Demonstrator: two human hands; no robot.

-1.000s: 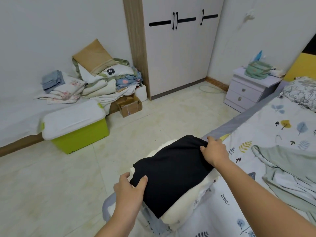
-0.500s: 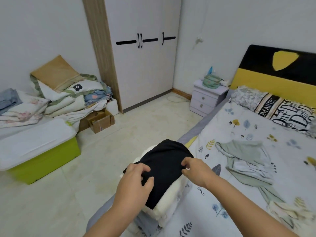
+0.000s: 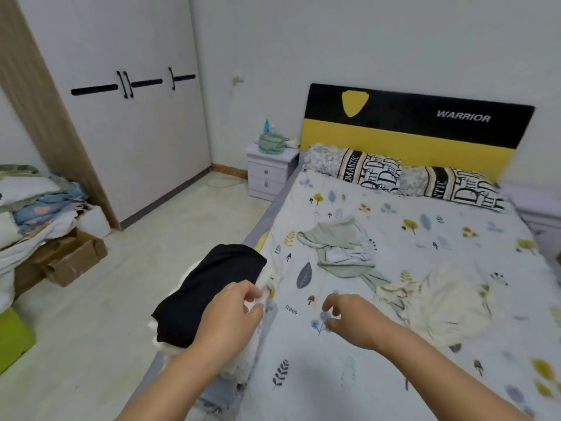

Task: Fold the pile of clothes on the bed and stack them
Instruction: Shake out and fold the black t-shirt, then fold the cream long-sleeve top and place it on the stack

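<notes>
A folded black garment (image 3: 209, 287) tops a stack of folded clothes (image 3: 233, 372) at the bed's left edge. My left hand (image 3: 227, 317) hovers over the stack's right side with loosely curled fingers and holds nothing. Over the printed bedsheet (image 3: 334, 375), my right hand (image 3: 353, 319) is lifted off the stack, fingers loosely curled and empty. An unfolded pale green garment (image 3: 337, 244) lies in the middle of the bed. A crumpled cream garment (image 3: 437, 299) lies to its right.
Two patterned pillows (image 3: 394, 174) sit against the black and yellow headboard (image 3: 409, 129). A white nightstand (image 3: 270, 171) stands left of the bed. A wardrobe (image 3: 130, 117), cardboard box (image 3: 73, 259), bedding pile (image 3: 33, 205) and green bin (image 3: 12, 338) line the left.
Both hands have let go of the black garment, which now rests on the stack. My right hand moved right over the sheet. The view swung right toward the headboard.
</notes>
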